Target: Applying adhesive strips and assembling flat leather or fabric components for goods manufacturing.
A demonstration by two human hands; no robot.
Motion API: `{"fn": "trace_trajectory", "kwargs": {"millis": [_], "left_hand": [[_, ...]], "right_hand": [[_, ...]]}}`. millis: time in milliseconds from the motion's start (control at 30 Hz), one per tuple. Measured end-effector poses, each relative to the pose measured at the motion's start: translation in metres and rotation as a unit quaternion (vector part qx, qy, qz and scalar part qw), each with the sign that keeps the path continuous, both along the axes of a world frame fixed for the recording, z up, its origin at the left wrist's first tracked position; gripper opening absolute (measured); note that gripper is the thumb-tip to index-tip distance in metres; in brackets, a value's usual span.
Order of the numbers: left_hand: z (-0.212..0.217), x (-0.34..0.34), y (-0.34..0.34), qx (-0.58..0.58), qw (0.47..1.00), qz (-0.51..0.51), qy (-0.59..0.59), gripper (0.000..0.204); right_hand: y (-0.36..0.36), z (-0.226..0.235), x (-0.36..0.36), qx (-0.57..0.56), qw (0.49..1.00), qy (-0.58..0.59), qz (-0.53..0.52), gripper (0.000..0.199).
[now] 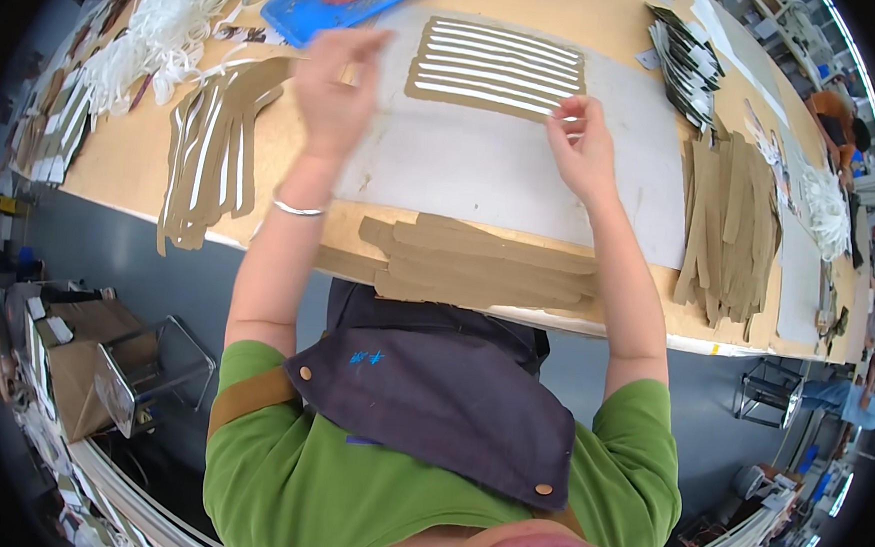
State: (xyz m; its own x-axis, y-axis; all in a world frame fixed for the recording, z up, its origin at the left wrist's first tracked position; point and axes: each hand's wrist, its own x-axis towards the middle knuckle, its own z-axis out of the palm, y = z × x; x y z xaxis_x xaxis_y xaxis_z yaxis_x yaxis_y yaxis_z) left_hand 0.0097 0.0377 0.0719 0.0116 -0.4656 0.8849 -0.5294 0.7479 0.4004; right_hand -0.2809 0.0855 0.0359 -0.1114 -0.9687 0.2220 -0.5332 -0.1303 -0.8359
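Note:
Several brown strips, each with a white strip along it, lie side by side as a panel (pixel 499 83) on a grey board (pixel 464 165). At the panel's lower right corner, my right hand (pixel 582 150) has its thumb and forefinger curled together by the end of the lowest white strip. What lies between those fingertips is too small to make out. My left hand (pixel 336 92) is raised left of the panel, apart from it, and its fingers are smeared by motion. Along the table's front edge, between my forearms, lies a pile of plain brown strips (pixel 478 261).
On the left hang brown strips with white bands (pixel 214 155), near a heap of white tape (pixel 177 22). A blue tray (pixel 303 17) holding a reddish container stands at the back. More brown strips (pixel 729 226) and a dark bundle (pixel 683 63) lie on the right.

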Motion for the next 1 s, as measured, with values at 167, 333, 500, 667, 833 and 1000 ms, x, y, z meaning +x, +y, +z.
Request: {"fn": "trace_trajectory", "kwargs": {"millis": [167,333,500,667,833,1000], "left_hand": [[-0.05,-0.06,0.059,0.124,0.958,-0.126,-0.225,0.028],[-0.059,-0.041,0.07,0.19,0.912,-0.12,-0.344,0.037],[-0.053,-0.044,0.046,0.205,0.919,-0.098,-0.321,0.034],[-0.074,-0.043,0.043,0.165,0.911,-0.112,-0.361,0.027],[-0.056,-0.031,0.06,0.259,0.869,-0.135,-0.4,0.021],[-0.057,-0.015,0.02,0.287,0.899,-0.105,-0.314,0.02]], "right_hand": [[0.021,0.014,0.031,0.27,0.896,-0.345,0.077,0.04],[0.039,-0.022,-0.029,0.228,0.959,-0.165,0.037,0.024],[0.053,-0.016,-0.059,0.289,0.95,-0.079,0.086,0.013],[0.06,0.019,-0.099,0.326,0.932,0.058,0.146,0.012],[0.052,0.03,-0.081,0.127,0.969,0.198,0.07,0.012],[0.008,0.002,0.012,0.013,0.974,0.164,0.156,0.019]]}}
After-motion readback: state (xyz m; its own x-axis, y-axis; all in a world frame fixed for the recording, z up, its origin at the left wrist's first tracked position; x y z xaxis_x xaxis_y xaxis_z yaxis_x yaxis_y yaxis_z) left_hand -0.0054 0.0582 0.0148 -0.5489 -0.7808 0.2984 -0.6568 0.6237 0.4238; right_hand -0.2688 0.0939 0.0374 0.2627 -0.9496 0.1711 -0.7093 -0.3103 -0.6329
